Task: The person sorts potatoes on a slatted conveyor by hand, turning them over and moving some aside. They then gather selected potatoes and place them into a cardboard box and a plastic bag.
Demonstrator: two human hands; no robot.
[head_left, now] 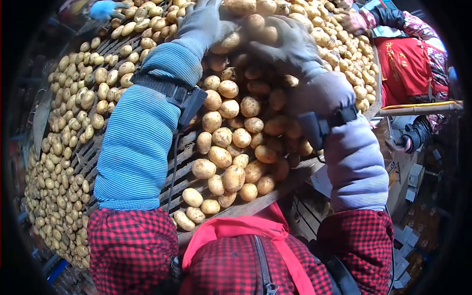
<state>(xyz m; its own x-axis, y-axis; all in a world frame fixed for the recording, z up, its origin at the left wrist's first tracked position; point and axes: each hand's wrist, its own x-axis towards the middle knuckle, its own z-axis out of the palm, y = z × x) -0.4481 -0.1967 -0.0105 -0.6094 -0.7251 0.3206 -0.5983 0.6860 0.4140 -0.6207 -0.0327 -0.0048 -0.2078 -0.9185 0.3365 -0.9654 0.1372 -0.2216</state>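
Observation:
My left hand point(204, 22), in a grey glove, reaches to the top edge of the head view. Its fingers are spread over the potatoes, and the tips are partly cut off. My right hand point(290, 44), also gloved and somewhat blurred, curves beside a cluster of potatoes point(255, 22) with fingers apart. That cluster lies between both hands; no firm grip on any single potato shows. A potato point(226, 43) rests close to my left palm. Below my wrists, a loose pile of potatoes point(233, 178) spreads toward my body, partly in shadow.
The potatoes lie on a slatted wooden surface point(184, 157) with a wooden front edge point(290, 184). Smaller potatoes point(49, 196) cover the left side. A co-worker's blue glove point(103, 10) is at upper left. Another person in a red apron point(405, 69) stands right, near a yellow pole point(418, 107).

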